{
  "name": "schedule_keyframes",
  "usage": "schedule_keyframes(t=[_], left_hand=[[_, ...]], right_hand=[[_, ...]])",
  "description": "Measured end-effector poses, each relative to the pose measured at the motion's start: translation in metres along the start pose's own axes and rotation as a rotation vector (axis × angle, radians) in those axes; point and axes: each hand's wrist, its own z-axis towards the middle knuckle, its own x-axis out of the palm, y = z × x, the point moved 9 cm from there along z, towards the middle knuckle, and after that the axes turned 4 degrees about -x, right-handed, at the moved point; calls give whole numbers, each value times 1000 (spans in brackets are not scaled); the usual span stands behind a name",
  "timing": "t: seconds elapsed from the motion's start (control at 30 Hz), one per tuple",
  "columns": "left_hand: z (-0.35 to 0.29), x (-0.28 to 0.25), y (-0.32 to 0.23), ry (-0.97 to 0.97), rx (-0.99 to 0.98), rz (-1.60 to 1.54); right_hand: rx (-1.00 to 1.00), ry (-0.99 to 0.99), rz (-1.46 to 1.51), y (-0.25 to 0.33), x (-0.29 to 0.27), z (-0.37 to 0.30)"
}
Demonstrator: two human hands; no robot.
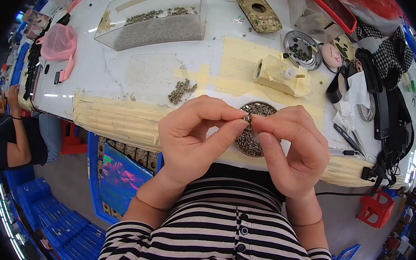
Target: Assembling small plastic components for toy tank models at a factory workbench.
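Observation:
My left hand (193,133) and my right hand (294,146) meet fingertip to fingertip above a round tin (258,103) filled with small dark metallic parts (250,145). Thumb and forefinger of the left hand pinch a tiny dark piece (247,118), too small to name. The right thumb and forefinger are also closed at that same spot; what they hold, if anything, is hidden. Left of the hands, a loose pile of similar small parts (181,92) lies on the white table (110,68).
At the back stand a clear box (159,32) of small parts and a camouflage tank hull (259,12). A taped block (280,77) and a round dish (302,49) lie beyond my hands. Tweezers (349,138) and black straps (380,109) lie right. Another person (9,136) sits far left.

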Motion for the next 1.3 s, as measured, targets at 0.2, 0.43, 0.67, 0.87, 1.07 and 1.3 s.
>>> schedule_keyframes(t=[0.2,0.43,0.67,0.87,1.07,1.3], left_hand=[[3,-4,5,3,-255,30],[10,-27,-4,229,-290,674],[22,-31,-12,159,-54,924],[24,-50,-27,-95,47,871],[15,-56,-31,-112,68,886],[16,-56,-30,-137,115,983]], right_hand=[[-10,-23,-17,-4,-8,-2],[13,-41,-40,-12,-15,-11],[37,-30,-47,-9,-17,-15],[74,-56,-47,-18,-23,-21],[74,-83,-44,-21,-26,-22],[56,-113,-95,-26,-31,-27]])
